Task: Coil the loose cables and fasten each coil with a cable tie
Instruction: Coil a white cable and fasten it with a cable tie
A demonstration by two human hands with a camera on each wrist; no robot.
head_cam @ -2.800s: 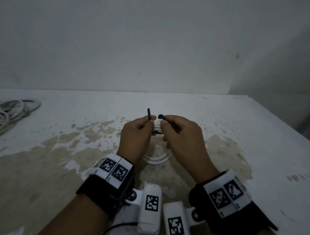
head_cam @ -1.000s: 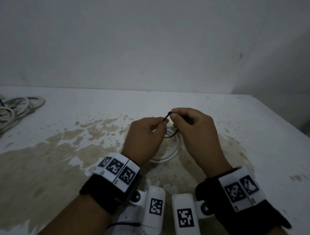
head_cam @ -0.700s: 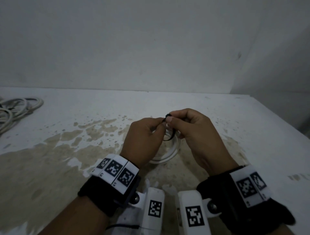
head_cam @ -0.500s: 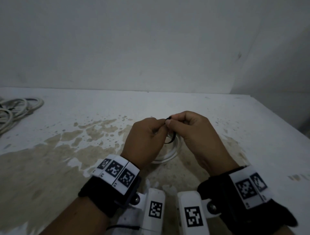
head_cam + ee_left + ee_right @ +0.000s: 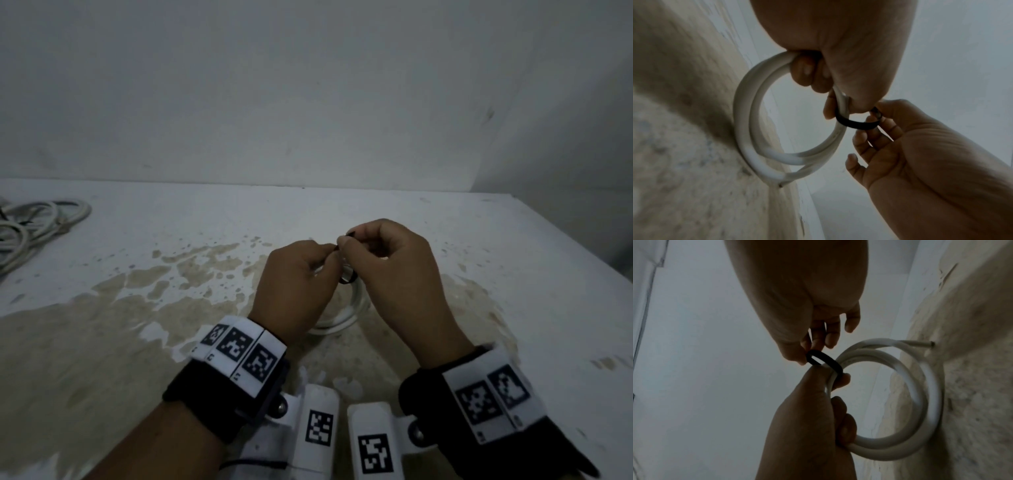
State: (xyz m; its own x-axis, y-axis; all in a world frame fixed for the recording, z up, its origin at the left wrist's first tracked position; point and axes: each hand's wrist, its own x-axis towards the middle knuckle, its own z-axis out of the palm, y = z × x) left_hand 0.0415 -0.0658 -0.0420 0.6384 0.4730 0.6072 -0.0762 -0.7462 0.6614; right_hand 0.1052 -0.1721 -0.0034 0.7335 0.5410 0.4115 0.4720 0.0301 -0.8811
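Note:
A small white cable coil (image 5: 346, 318) hangs upright between my hands, its lower edge touching the stained table (image 5: 171, 308). My left hand (image 5: 330, 251) grips the top of the coil (image 5: 748, 129), fingers curled round its turns. A black cable tie (image 5: 857, 125) loops round the coil's strands just beside that grip. My right hand (image 5: 346, 241) pinches the tie (image 5: 826, 361) at its head between thumb and forefinger, the other fingers loosely spread. One cut cable end (image 5: 929, 344) sticks out from the coil. The tie's tail is hidden by fingers.
A pile of grey-white cables (image 5: 34, 222) lies at the far left of the table. A white wall (image 5: 308, 102) stands close behind. The table's right edge (image 5: 582, 260) runs diagonally past my right hand.
The tie's two ends were apart above the coil; they have since met and form a closed loop round the strands. Both hands drifted slightly right, and the loop has drawn smaller.

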